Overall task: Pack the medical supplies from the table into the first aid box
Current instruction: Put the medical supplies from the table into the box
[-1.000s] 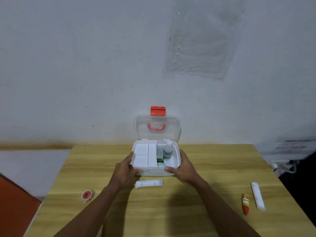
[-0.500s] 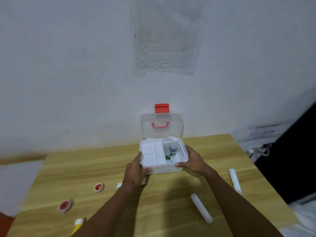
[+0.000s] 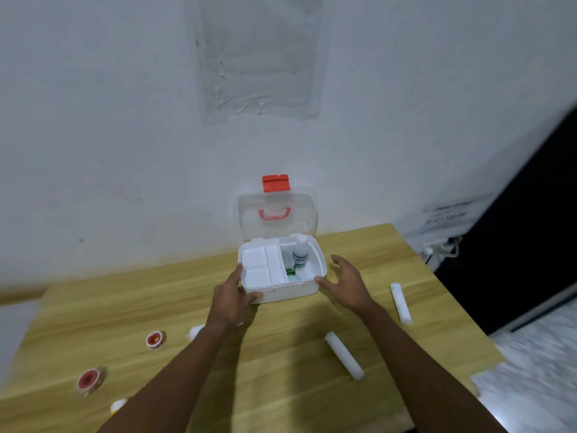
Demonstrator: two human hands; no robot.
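A white first aid box (image 3: pixel 281 292) stands open on the wooden table, its clear lid (image 3: pixel 276 214) with red latch upright. Inside, a white tray fills the left half; a white bottle (image 3: pixel 300 256) and a green packet (image 3: pixel 291 271) sit in the right half. My left hand (image 3: pixel 232 296) grips the box's front left corner. My right hand (image 3: pixel 346 282) hovers beside the box's right end, fingers spread, only its thumb near the front right corner. Two white rolls (image 3: pixel 343 354) (image 3: pixel 400 303) lie to the right. Two red tape spools (image 3: pixel 155 339) (image 3: pixel 90 379) lie at left.
A white item (image 3: pixel 196 331) peeks out from under my left forearm, and a small tube's tip (image 3: pixel 118 405) shows at the lower left. The table (image 3: pixel 281 385) ends at the wall behind the box. A dark opening and a power strip (image 3: pixel 440 246) are at right.
My right hand has come off the box's right side and opened. My left hand keeps its grip. The camera tilted a little, shifting the box's place in view.
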